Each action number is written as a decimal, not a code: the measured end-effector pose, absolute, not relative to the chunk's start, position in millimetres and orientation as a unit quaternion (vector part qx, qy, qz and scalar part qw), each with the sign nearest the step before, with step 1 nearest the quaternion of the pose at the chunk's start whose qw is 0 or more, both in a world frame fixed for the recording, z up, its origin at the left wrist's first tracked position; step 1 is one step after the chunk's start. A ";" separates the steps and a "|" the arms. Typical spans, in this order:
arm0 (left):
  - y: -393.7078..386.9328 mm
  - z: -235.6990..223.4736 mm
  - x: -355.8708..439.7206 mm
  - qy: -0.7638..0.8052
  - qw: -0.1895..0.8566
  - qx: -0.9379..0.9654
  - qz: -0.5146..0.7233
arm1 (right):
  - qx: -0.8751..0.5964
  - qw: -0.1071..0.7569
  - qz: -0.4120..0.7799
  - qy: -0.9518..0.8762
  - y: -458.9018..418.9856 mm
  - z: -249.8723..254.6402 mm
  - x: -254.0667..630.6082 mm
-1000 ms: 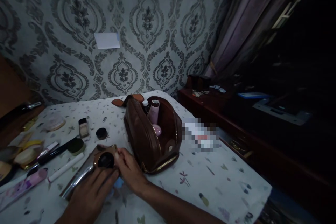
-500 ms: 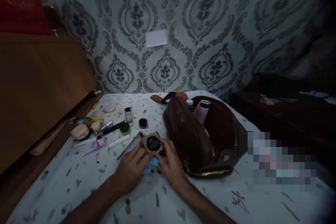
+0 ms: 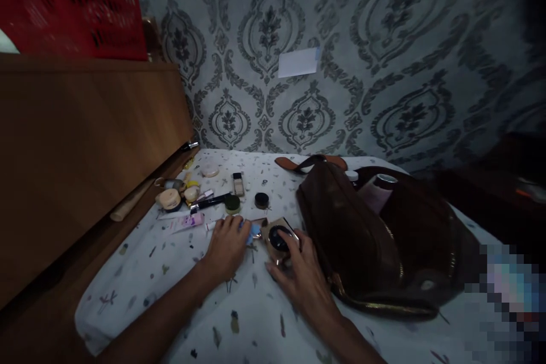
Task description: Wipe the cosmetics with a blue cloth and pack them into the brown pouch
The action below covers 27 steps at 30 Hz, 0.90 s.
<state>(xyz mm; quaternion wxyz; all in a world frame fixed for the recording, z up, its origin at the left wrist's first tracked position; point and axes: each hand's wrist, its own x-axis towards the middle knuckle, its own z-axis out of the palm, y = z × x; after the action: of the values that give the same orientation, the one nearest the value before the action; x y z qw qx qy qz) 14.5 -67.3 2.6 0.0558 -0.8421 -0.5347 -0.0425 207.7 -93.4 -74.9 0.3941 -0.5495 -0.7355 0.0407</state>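
My right hand holds a square, tan-edged case with a round black top, its index finger across the black disc and its thumb at the near side. My left hand is closed, palm down, on a small light-blue item; most of that item is hidden under the fingers. A white tube lies partly covered beside the left hand. Beyond the hands sit a small black-lidded jar, a dark green round jar and a foundation bottle.
A brown leather bag lies open on the right with bottles inside. Several cosmetics, among them a pink tube and a beige compact, are scattered at left. A wooden cabinet bearing a red basket borders the left side.
The view has swung left. My hands have moved apart: the left has left the square case for the light-blue item, while the right keeps the case alone.
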 end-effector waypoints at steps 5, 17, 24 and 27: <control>-70.7 6.7 18.8 -0.574 0.060 -0.817 -0.004 | -0.544 0.355 -0.046 -0.759 -95.1 -73.2 204.7; -49.4 8.4 -15.3 -0.509 -0.152 -0.781 -0.329 | -0.524 0.352 -0.082 -0.771 -92.3 -73.1 208.0; -26.2 17.9 -81.3 -0.676 0.005 -0.721 -0.151 | -0.453 0.372 -0.071 -0.807 -98.9 -55.4 207.5; -23.0 14.7 -101.2 -0.660 -0.016 -0.745 -0.093 | -0.389 0.354 -0.039 -0.850 -107.1 -40.4 204.3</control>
<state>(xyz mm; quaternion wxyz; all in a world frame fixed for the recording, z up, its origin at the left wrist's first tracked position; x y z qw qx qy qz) -101.2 -23.0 14.7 -0.0164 -0.7451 -0.6602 -0.0933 204.3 -107.1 -40.4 0.3538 -0.3890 -0.8497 -0.0394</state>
